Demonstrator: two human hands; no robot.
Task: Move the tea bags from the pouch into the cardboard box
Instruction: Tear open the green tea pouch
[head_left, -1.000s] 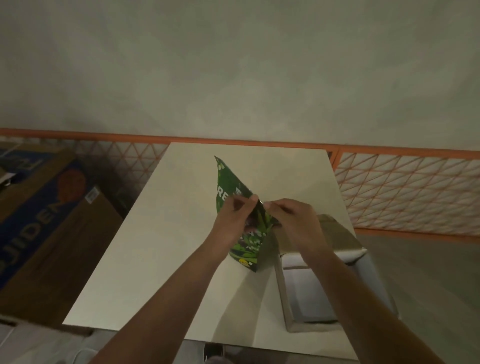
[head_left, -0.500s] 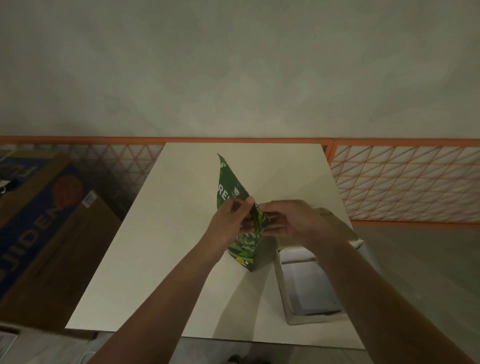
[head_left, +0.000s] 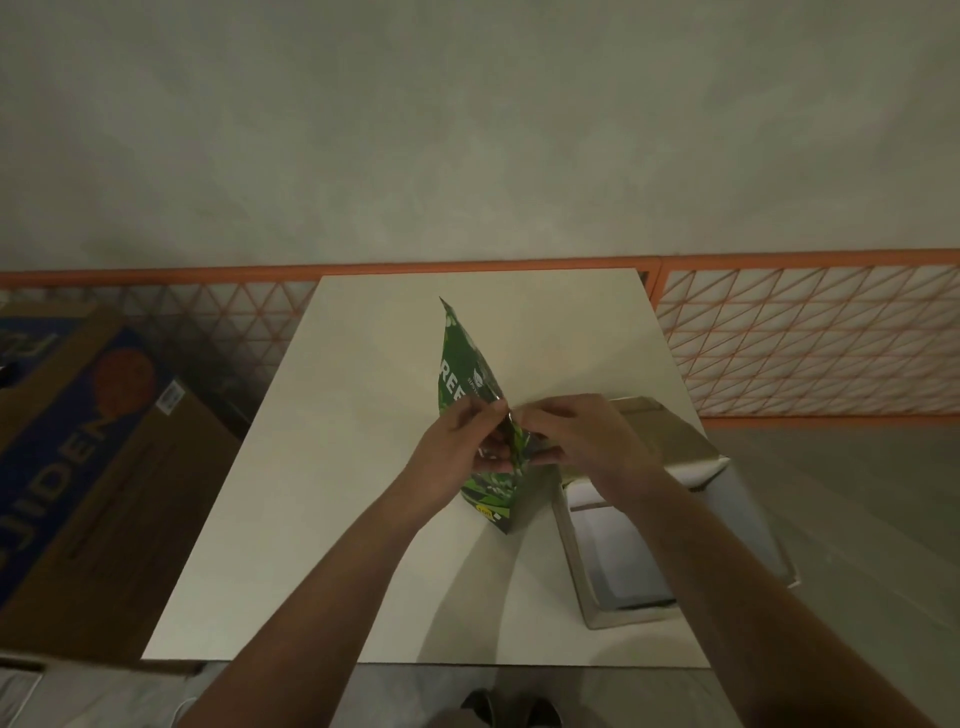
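A green printed pouch (head_left: 464, 364) stands upright in the middle of the white table (head_left: 337, 467). My left hand (head_left: 457, 452) pinches the left side of its top edge. My right hand (head_left: 582, 441) pinches the right side of the same edge, so both hands meet at the pouch's mouth. Just right of the pouch lies an open cardboard box (head_left: 623, 618) with a pale inside and its lid flap raised behind; my right forearm crosses over it. No tea bags show.
A big brown carton with blue print (head_left: 78, 467) sits on the floor left of the table. An orange mesh fence (head_left: 805, 338) runs behind the table along a grey wall. The table's near edge is close to my body.
Both hands stay at the pouch's top edge; the fingers have shifted slightly and the view has tipped a little. The pouch and box have not moved.
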